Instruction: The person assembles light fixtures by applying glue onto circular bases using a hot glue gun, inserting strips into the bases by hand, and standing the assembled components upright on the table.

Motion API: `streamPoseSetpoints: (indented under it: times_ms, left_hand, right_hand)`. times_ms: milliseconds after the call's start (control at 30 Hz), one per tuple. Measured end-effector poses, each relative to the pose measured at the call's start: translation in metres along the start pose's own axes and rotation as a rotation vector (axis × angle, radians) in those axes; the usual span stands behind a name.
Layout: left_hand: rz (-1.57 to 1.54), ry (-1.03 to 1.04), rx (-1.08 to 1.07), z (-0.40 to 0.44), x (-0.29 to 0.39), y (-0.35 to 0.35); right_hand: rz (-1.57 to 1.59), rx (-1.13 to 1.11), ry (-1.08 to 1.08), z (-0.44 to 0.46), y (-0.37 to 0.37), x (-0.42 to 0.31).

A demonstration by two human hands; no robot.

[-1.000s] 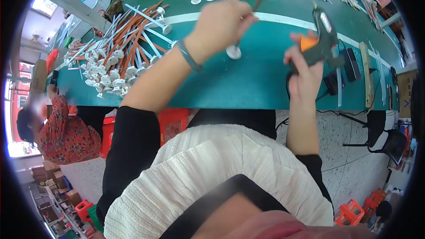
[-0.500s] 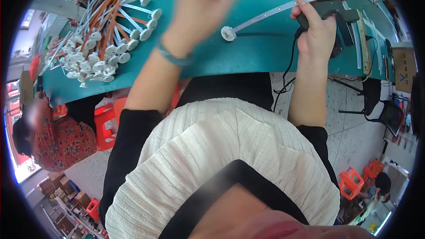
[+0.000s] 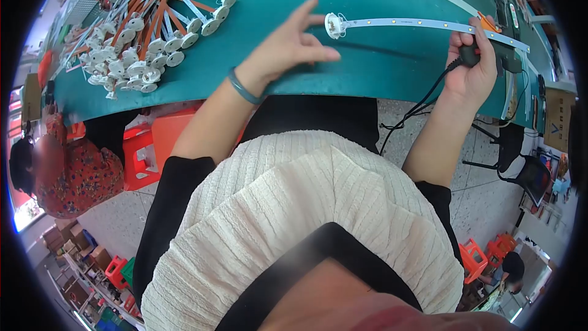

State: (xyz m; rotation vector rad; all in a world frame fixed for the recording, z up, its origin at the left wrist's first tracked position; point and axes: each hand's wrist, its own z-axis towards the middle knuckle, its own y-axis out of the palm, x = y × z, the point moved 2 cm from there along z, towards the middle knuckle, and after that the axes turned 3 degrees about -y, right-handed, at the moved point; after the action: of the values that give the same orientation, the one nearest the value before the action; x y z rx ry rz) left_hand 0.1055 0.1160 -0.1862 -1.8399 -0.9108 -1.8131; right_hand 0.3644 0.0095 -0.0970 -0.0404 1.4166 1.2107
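Observation:
My right hand (image 3: 473, 73) is closed on a narrow white LED strip (image 3: 420, 22) and on a black corded hand tool (image 3: 470, 55) with an orange part (image 3: 488, 22) showing beyond the fingers. The strip runs leftward above the green table and ends in a round white disc (image 3: 333, 26) with thin wires at its hub. Just left of that disc is my left hand (image 3: 291, 46), its fingers and thumb spread, holding nothing. The index fingertip lies very near the disc's edge; I cannot tell whether it touches.
A heap of white discs (image 3: 131, 55) on white and orange strips lies at the left of the green table (image 3: 233, 79). Black cables (image 3: 422, 107) hang over the front edge. A person in a patterned top (image 3: 86, 178) sits at left near red stools (image 3: 139, 156).
My left hand has come down from the table's back and opened beside the disc. My right hand has moved right and slightly down with the strip and tool, and the strip lies more level.

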Motion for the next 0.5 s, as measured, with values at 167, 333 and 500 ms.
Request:
streamPoseSetpoints:
  times_ms: [167, 333, 500]
  left_hand:
    - [0.294, -0.063, -0.295, 0.009, 0.006, 0.006]
    - [-0.121, 0.350, -0.105, -0.053, 0.063, -0.053]
    - [-0.756, 1.086, 0.076, -0.112, 0.171, -0.193]
  right_hand:
    - [0.031, 0.014, -0.021, -0.001, -0.006, -0.004]
    - [-0.021, 0.058, -0.037, -0.002, -0.017, -0.002]
    - [-0.051, 0.079, -0.043, -0.007, -0.014, 0.004]
